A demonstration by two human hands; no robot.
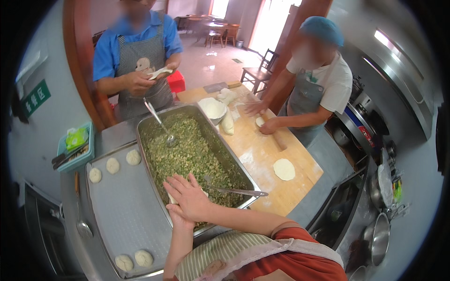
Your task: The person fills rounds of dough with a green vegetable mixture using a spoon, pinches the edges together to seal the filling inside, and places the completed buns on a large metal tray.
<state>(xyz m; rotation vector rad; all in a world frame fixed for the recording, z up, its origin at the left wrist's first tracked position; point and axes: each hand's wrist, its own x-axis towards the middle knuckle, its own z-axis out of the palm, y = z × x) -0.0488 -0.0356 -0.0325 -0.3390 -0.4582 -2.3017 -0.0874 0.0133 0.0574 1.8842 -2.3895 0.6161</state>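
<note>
Over the near left part of a deep metal tray (251, 184) of chopped green filling, my right hand (188, 196) lies flat on top of a piece of dough (172, 199). Beneath it is my left hand (181, 217), mostly covered, so the dough is pressed between both palms. Most of the dough is hidden. A metal spoon (242, 191) rests across the tray's right rim near my right wrist, and a ladle (156, 114) stands in the filling's far part. Several shaped buns (113, 165) sit on a lined baking tray (123, 210) to the left.
One co-worker (140, 59) holds dough behind the filling tray. Another co-worker (313, 80) works a rolling pin (277, 138) on a wooden board (299, 189) bearing a flat dough round (284, 169), a flour bowl (212, 109) and a cleaver (216, 87). A blue basket (92, 147) and another spoon (83, 228) lie left.
</note>
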